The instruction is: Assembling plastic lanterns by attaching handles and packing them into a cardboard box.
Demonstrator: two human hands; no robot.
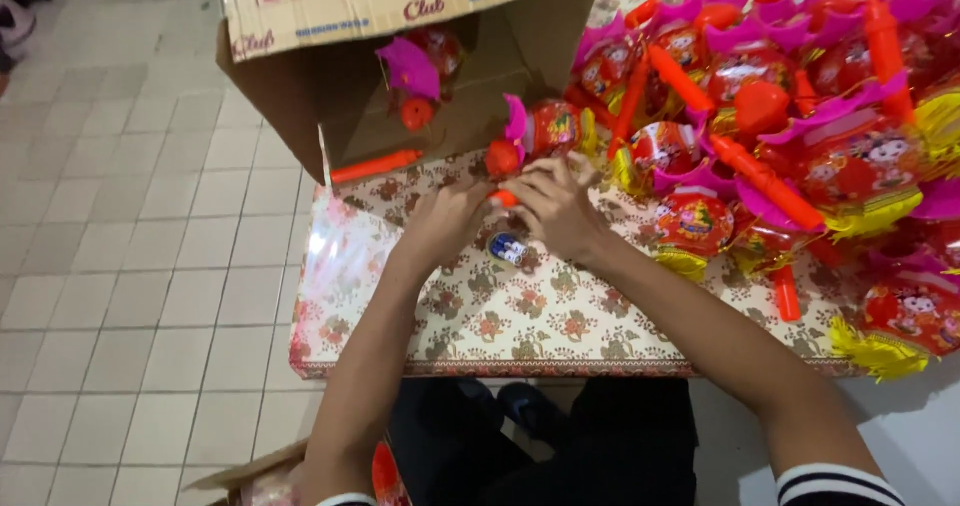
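Many finished toy lanterns (800, 136) lie heaped over the right side of the table (520, 326) — red and magenta bodies, yellow fringes, orange stick handles — so, as I judge it, a good share of the work is done. One lantern (540, 131) is in hand now, at the mouth of the tipped cardboard box (400, 26). The left hand (450, 216) has its fingers curled together around the orange handle (503, 176) at the lantern's lower end; the right hand (555, 201) lies just beside it, fingers bent down over the same spot, though whether they pinch the handle or only steady it I cannot tell. A small battery-like cylinder (508, 249) rests on the flowered cloth below both hands. Inside the box at least one more lantern (420, 71) and a loose orange stick (375, 168) remain — some pieces seem left to handle
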